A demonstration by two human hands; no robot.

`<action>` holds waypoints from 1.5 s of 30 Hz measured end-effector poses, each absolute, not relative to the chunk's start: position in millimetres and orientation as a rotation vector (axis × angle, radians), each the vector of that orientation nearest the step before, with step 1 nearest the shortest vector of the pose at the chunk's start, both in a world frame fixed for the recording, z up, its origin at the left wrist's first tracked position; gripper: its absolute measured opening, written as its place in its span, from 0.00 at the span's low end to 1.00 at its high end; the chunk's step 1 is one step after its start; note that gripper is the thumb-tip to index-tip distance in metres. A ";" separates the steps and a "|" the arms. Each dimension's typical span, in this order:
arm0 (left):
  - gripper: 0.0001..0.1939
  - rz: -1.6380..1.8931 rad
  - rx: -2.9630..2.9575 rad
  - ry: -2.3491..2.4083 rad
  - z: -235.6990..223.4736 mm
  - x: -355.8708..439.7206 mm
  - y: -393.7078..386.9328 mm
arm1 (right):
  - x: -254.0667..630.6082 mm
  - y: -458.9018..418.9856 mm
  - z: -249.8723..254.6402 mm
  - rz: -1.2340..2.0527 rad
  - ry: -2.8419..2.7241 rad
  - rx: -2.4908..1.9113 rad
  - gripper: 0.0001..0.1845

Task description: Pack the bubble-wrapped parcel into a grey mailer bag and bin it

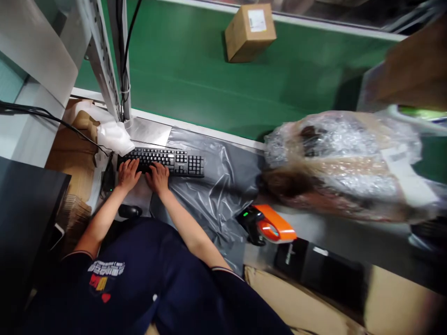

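Keyboard (188,164), one, black: lying on the surface (150,130), its right end overlapping grey plastic (223,179). Left hand (129,174), one: I am seeing it resting on the keyboard's left part, fingers spreading loosely, gripping nothing. Right hand (159,176), one: resting just beside it, half open, fingers curving over the keyboard, likewise gripping nothing. Mouse (130,211), one: sitting near the left hand. Wrapped parcel (349,163), one: lying at right. Box (248,39), one: standing on the green belt (181,60) beyond.
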State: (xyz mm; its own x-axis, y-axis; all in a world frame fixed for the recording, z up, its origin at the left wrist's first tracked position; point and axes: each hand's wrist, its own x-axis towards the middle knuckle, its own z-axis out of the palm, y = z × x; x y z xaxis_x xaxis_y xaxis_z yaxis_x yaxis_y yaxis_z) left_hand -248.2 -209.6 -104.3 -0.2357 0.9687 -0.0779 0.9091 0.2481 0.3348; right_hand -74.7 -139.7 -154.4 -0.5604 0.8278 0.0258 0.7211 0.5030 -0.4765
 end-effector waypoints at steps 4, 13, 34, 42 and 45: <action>0.31 0.318 1.714 2.287 -105.5 -248.0 -218.8 | -86.9 -119.6 -145.6 0.654 -2.479 -1.299 0.25; 0.31 0.317 1.691 2.284 -114.2 -250.6 -229.2 | -82.4 -128.2 -147.0 0.592 -2.522 -1.253 0.24; 0.27 0.346 1.701 2.266 -114.0 -263.5 -221.2 | -122.6 -143.9 -147.5 0.598 -2.608 -1.084 0.22; 0.30 0.443 1.758 2.250 -102.1 -272.2 -204.9 | -85.3 -137.9 -153.6 0.606 -2.500 -1.306 0.24; 0.27 0.476 1.725 2.318 -100.2 -265.8 -211.2 | -89.6 -120.7 -147.6 0.646 -2.476 -1.301 0.30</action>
